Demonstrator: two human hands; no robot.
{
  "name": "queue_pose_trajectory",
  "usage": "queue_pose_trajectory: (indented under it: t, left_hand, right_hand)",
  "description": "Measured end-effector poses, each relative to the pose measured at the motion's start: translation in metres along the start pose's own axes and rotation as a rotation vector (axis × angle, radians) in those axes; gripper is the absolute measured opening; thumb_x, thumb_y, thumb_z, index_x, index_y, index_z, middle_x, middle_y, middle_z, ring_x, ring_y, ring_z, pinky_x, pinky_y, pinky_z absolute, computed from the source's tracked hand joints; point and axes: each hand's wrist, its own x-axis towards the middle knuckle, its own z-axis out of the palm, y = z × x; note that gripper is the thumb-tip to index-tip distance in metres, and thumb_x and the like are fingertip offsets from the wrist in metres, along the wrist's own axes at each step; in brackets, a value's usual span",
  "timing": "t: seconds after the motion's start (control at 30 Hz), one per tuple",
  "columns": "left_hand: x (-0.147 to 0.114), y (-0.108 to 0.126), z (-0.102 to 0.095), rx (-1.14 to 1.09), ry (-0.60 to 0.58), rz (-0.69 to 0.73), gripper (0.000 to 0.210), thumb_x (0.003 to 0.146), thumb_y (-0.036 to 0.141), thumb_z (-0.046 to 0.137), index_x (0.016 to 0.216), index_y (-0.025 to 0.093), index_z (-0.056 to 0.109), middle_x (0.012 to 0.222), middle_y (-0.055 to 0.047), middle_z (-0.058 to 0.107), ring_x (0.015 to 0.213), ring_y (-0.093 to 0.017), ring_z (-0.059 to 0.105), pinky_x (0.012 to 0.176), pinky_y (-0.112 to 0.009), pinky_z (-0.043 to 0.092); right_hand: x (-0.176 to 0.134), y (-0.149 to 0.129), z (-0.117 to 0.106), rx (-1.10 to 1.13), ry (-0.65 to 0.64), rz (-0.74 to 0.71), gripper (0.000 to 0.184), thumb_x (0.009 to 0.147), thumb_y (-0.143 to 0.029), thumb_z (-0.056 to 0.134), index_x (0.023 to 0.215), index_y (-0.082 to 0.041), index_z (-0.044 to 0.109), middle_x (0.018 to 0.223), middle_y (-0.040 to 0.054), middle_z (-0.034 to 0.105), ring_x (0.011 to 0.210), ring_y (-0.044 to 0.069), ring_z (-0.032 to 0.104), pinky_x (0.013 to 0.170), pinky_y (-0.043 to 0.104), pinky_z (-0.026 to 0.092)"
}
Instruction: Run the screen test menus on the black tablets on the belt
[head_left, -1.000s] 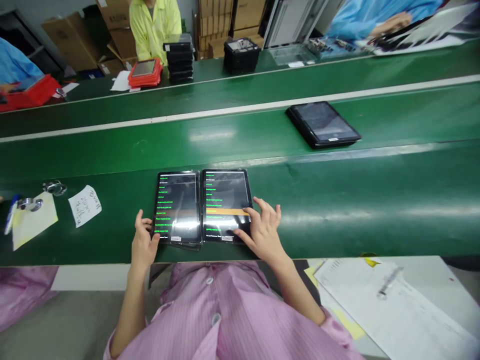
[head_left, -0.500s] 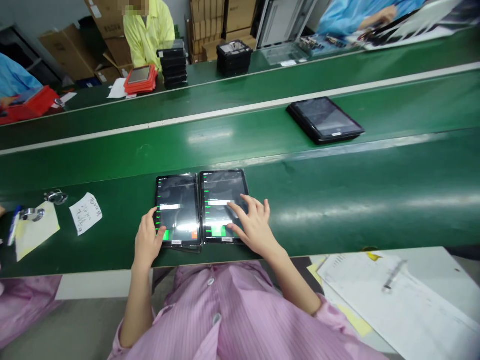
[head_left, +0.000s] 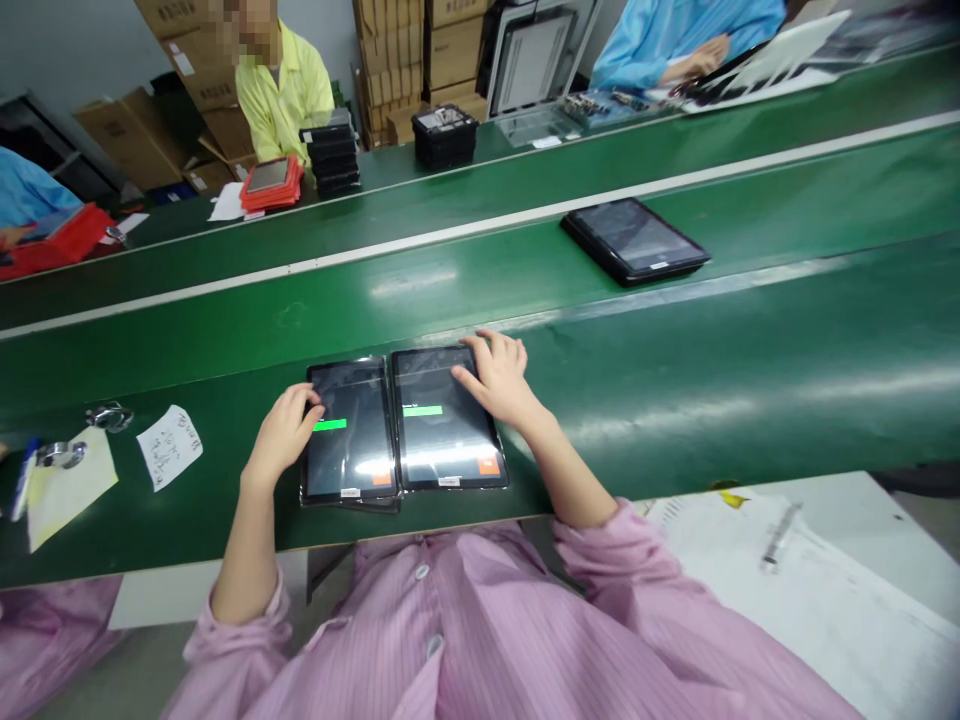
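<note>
Two black tablets lie side by side on the green bench in front of me, screens up and lit. The left tablet shows a green bar and an orange square at its lower right; a dark edge sticks out beneath it. A similar green bar and orange square show on the right tablet. My left hand rests at the left tablet's upper left edge, fingers loosely curved and apart. Over the upper right corner of the right tablet is my right hand, its fingers spread and its thumb above the screen.
Farther off on the green belt lie stacked tablets. Handwritten paper and a yellow note sit left. Papers with a pen cover a white surface at lower right. People work across the bench beside black trays.
My right hand has moved up to the right tablet's top corner. My left hand has slid up along its tablet. Both screens have changed to a green bar with an orange square.
</note>
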Motion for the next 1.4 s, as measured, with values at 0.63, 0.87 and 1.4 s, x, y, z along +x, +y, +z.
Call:
queue_pose_trajectory:
  t: [0.63, 0.87, 1.4]
  left_hand:
    - [0.122, 0.013, 0.014, -0.054, -0.422, 0.161, 0.039, 0.099, 0.04, 0.041, 0.108, 0.022, 0.074, 0.117, -0.007, 0.075, 0.105, -0.024, 0.068, 0.091, -0.03, 0.048]
    - [0.125, 0.018, 0.017, 0.036, -0.392, 0.087, 0.021, 0.093, 0.037, 0.057, 0.099, 0.023, 0.073, 0.101, -0.003, 0.076, 0.091, -0.02, 0.067, 0.075, -0.025, 0.044]
    - [0.123, 0.013, 0.009, 0.063, -0.516, 0.17, 0.042, 0.081, 0.049, 0.067, 0.111, 0.021, 0.062, 0.115, -0.007, 0.069, 0.104, -0.025, 0.064, 0.088, -0.032, 0.048]
  right_hand:
    - [0.032, 0.056, 0.057, 0.538, -0.091, -0.108, 0.064, 0.098, -0.065, 0.025, 0.135, -0.022, 0.055, 0.119, 0.0113, 0.068, 0.112, 0.029, 0.055, 0.103, 0.053, 0.041]
    - [0.04, 0.074, 0.073, 0.507, -0.17, -0.274, 0.053, 0.099, -0.058, 0.031, 0.128, -0.03, 0.064, 0.128, 0.0093, 0.066, 0.124, 0.033, 0.052, 0.107, 0.057, 0.036]
    - [0.032, 0.045, 0.045, 0.61, -0.108, -0.123, 0.07, 0.096, -0.071, 0.028, 0.08, -0.026, 0.08, 0.135, 0.0107, 0.056, 0.125, 0.034, 0.05, 0.114, 0.056, 0.034]
